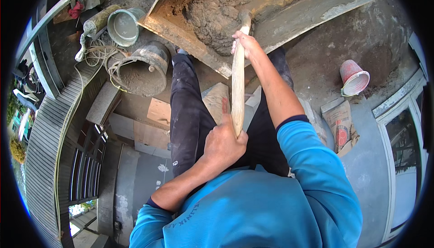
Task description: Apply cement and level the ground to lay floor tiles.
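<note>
My left hand (224, 145) is closed round the lower end of a long, pale wooden tool handle (238, 87), close to my body. Farther up, near the front edge of the mixing trough, my right hand (246, 45) grips the same handle. The handle's far end reaches into wet grey-brown mortar (210, 19), where the tool's head is hidden, so its kind does not show. Heaped mortar lies toward the left part of the shallow trough (316, 19), whose boards are smeared with it. My legs stand apart at the trough's near side.
To the left are a mortar-caked bucket (158, 60), a grey-green pail (124, 27) and a coiled hose (94, 54). A red pail (355, 78) lies tilted on the right, near a torn paper sack (339, 123). Another sack (216, 98) lies between my legs. A framed glass door (404, 157) borders the right.
</note>
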The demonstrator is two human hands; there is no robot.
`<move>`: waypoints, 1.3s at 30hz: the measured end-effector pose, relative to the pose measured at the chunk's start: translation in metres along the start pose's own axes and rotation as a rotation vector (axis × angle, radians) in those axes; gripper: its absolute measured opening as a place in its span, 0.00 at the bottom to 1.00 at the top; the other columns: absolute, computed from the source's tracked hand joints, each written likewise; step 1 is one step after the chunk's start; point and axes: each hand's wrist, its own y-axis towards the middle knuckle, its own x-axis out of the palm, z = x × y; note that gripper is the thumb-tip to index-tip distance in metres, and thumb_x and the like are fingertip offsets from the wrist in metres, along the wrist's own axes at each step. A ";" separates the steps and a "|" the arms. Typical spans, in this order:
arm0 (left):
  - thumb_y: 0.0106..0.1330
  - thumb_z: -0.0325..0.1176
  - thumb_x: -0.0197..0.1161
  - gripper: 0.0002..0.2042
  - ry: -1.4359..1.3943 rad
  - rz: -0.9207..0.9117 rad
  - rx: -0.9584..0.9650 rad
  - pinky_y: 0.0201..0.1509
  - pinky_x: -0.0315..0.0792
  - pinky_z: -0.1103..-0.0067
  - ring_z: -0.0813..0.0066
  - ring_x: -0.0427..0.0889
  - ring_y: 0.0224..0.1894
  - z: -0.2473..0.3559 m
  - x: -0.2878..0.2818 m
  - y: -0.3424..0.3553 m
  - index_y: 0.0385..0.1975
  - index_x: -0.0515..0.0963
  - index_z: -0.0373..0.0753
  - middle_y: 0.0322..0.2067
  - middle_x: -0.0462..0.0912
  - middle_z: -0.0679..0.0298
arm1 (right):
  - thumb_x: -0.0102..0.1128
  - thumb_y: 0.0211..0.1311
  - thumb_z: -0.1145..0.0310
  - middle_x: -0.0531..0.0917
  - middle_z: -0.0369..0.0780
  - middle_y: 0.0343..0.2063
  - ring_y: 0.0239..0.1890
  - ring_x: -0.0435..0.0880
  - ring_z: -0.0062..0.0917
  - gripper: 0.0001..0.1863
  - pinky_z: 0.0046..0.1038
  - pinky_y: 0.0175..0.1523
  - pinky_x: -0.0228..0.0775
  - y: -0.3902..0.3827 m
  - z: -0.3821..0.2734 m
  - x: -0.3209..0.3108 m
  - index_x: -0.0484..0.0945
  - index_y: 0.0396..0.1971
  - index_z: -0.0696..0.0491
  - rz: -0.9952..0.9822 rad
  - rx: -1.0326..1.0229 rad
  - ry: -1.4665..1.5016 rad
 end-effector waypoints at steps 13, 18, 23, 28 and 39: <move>0.57 0.23 0.60 0.12 0.423 0.415 -0.076 0.60 0.65 0.56 0.50 0.78 0.49 -0.404 -0.074 0.041 0.40 0.79 0.42 0.41 0.81 0.56 | 0.59 0.68 0.73 0.80 0.40 0.32 0.39 0.84 0.31 0.04 0.35 0.55 0.78 -0.135 0.167 0.159 0.74 0.35 0.56 0.047 -0.295 0.466; 0.54 0.23 0.63 0.11 0.330 0.373 0.069 0.63 0.64 0.55 0.51 0.77 0.50 -0.383 -0.062 0.023 0.38 0.77 0.40 0.41 0.81 0.55 | 0.60 0.67 0.74 0.80 0.39 0.34 0.40 0.84 0.29 0.05 0.33 0.53 0.78 -0.181 0.144 0.152 0.73 0.38 0.55 0.099 -0.343 0.296; 0.51 0.27 0.65 0.10 0.194 0.102 0.155 0.48 0.75 0.56 0.41 0.81 0.38 -0.271 -0.103 -0.110 0.32 0.74 0.36 0.31 0.81 0.47 | 0.60 0.66 0.66 0.77 0.40 0.24 0.25 0.82 0.30 0.10 0.36 0.34 0.81 -0.211 0.093 0.147 0.72 0.36 0.56 0.033 -0.155 0.275; 0.59 0.33 0.65 0.12 0.085 0.060 0.077 0.37 0.78 0.52 0.35 0.83 0.30 -0.140 -0.037 -0.021 0.35 0.72 0.34 0.24 0.82 0.40 | 0.64 0.62 0.65 0.73 0.40 0.22 0.19 0.76 0.30 0.13 0.38 0.24 0.77 -0.057 0.047 0.084 0.71 0.37 0.55 0.203 -0.157 0.152; 0.65 0.40 0.66 0.17 -0.095 0.064 0.326 0.38 0.79 0.55 0.38 0.85 0.32 -0.013 -0.008 0.052 0.40 0.72 0.31 0.24 0.82 0.39 | 0.59 0.63 0.67 0.73 0.39 0.24 0.19 0.75 0.27 0.14 0.34 0.22 0.75 -0.087 -0.139 -0.002 0.76 0.44 0.61 0.284 -0.510 0.000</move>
